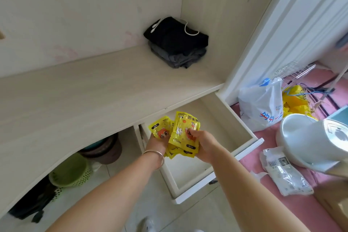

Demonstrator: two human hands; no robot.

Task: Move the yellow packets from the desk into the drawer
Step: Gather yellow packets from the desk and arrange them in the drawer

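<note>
Several yellow packets (180,132) with orange cartoon prints are bunched together between both hands, held above the open white drawer (243,149) under the desk. My left hand (155,142), with a silver bangle on the wrist, supports the packets from below on the left. My right hand (204,144) pinches the front packet with the thumb on top. The drawer's inside looks pale and bare where it shows. The light wooden desk (90,96) has no packets on its visible surface.
Folded dark clothes (177,43) lie in the desk's far corner. Beneath the desk stand a green basket (70,172) and a brown bucket (105,149). To the right are a white plastic bag (261,103), a white appliance (310,137) and a clear wrapped package (284,171) on pink bedding.
</note>
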